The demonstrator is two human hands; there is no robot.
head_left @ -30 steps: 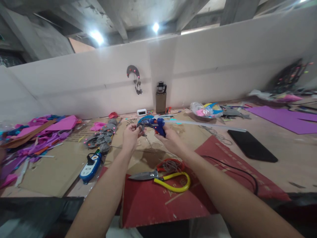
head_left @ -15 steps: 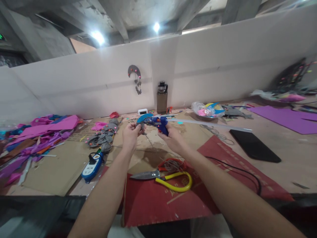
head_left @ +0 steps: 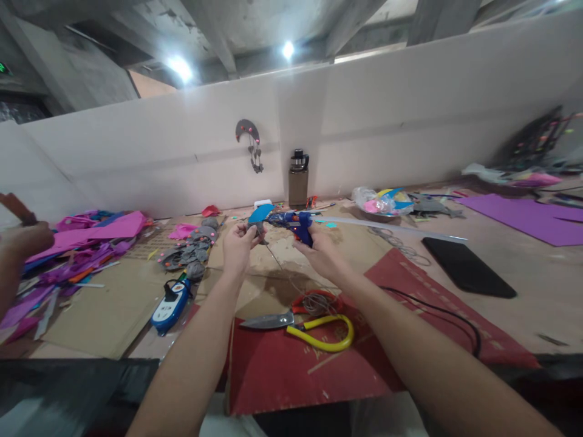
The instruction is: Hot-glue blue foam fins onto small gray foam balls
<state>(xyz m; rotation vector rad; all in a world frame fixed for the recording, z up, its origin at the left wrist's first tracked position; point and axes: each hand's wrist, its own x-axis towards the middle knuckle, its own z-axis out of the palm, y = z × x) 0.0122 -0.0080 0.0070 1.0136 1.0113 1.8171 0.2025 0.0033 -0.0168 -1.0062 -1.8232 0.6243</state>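
Note:
My left hand is closed on a small grey piece, with a blue piece standing above it; whether the two are joined I cannot tell. A string trails down from the fingers toward a tangle of grey cord. In my right hand is a blue glue gun, its nozzle pointing left close to the blue piece. A long clear glue stick sticks out of its back. Below lie scissors with red and yellow handles on red cardboard.
At far left another person's hand holds an orange-brown object. Felt scraps, grey pieces and a blue power strip lie left. A bottle stands behind; a black phone-like slab rests right.
Another person's hand with an orange-brown object has come into view at far left. The blue piece in my left hand has tilted up slightly. The glue gun has shifted a little right.

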